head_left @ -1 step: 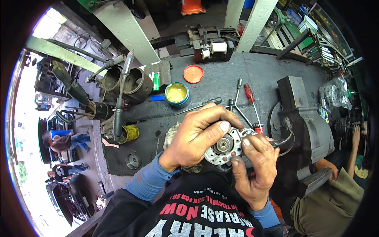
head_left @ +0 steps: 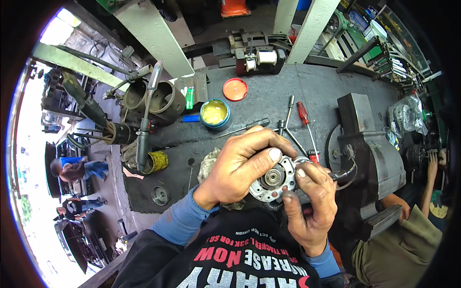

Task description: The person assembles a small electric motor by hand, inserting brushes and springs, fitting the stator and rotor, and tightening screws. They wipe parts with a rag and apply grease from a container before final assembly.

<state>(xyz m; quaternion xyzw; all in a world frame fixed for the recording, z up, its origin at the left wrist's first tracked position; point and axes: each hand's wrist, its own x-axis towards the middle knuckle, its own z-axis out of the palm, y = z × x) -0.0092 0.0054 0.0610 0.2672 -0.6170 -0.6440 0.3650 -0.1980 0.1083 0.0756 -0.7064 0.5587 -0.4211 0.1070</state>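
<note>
Both my hands hold a round silver metal housing (head_left: 273,177) with a bearing at its centre and holes around its rim. My left hand (head_left: 242,161) grips its left and upper edge, thumb lying over the top. On the right side, my right hand (head_left: 314,204) holds it with thumb and bent fingers, the thumb tip close to the lower rim. Part of the housing behind the fingers is hidden. A greyish rag (head_left: 209,163) lies beside my left hand. Just beyond the hands are a red-handled screwdriver (head_left: 303,113) and a long-handled socket wrench (head_left: 289,113).
A heavy vise (head_left: 370,149) stands at right, near another person's arm (head_left: 429,182). Beyond my hands sit an open blue tub (head_left: 227,123) of yellow grease and its red lid (head_left: 235,89). Metal cylinders (head_left: 165,98) and a yellow can (head_left: 157,162) stand at left.
</note>
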